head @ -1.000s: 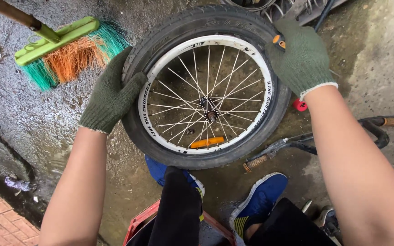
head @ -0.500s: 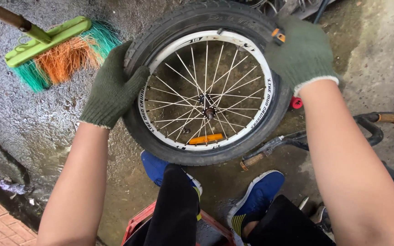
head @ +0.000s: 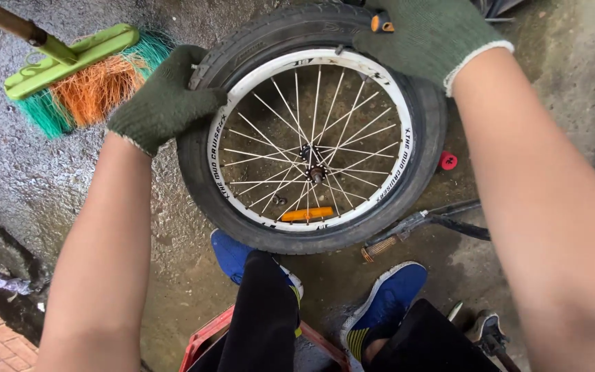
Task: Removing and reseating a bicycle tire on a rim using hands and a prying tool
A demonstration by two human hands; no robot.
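Left hand (head: 166,96), gloved, clamps tyre (head: 204,172) at upper-left shoulder; right hand (head: 432,34), gloved, closed over top edge, orange-tipped tool (head: 381,23) under fingers
Wheel held upright between hands, above shoes, white rim (head: 242,103) facing viewer: two-sided grip likely steadies it
Green broom (head: 77,76) lies left of left hand; red cap (head: 447,161) below right wrist

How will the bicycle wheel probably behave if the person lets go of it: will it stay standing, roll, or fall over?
The bicycle wheel seems to stand on its narrow tyre edge, steadied by the left hand and right hand, so it would probably tip. Being round, it may roll first. The wet ground might let it slide.
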